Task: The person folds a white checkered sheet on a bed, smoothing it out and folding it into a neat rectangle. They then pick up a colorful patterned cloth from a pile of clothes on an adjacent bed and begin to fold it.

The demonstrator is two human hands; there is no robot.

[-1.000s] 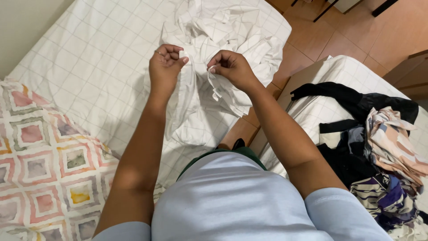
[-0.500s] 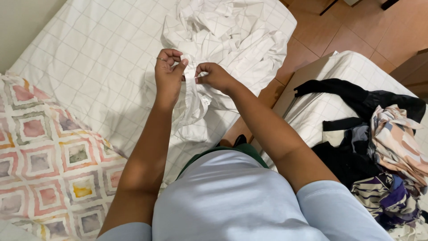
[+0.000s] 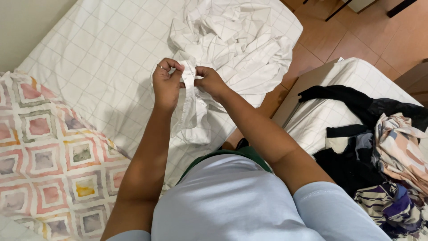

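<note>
Shirt: the person's pale blue shirt [image 3: 232, 201] fills the bottom of the view, with a dark green hem showing just above it.
Quilt: a patchwork quilt [image 3: 49, 165] of pink, grey and yellow squares lies at the lower left, on the bed.
Clothes pile: a heap of clothes [image 3: 383, 156], black, patterned peach and striped purple, sits at the right on a second white surface, well apart from the hands.
Left hand: the left hand [image 3: 166, 85] is raised over the bed, fingers curled in, thumb and forefinger pinched on the upper edge of the cloth; a thin ring shows on one finger.
Right hand: the right hand [image 3: 211, 82] is just beside the left, nearly touching it, fingers bent and closed on the same edge of the cloth from the other side.
Cloth: a small white cloth [image 3: 191, 111] is held between both hands at its top and hangs down loose below them, in front of the bed; its lower part is bunched and folded on itself.
Bed: a bed sheet [image 3: 102, 58], white with a thin grey grid, spreads beneath and beyond the hands.
Sheet heap: a crumpled white checked sheet [image 3: 240, 40] lies bunched at the far end of the bed, beyond the hands.
Floor: brown tiles [image 3: 352, 40] show at the upper right, between the bed and the second surface.
</note>
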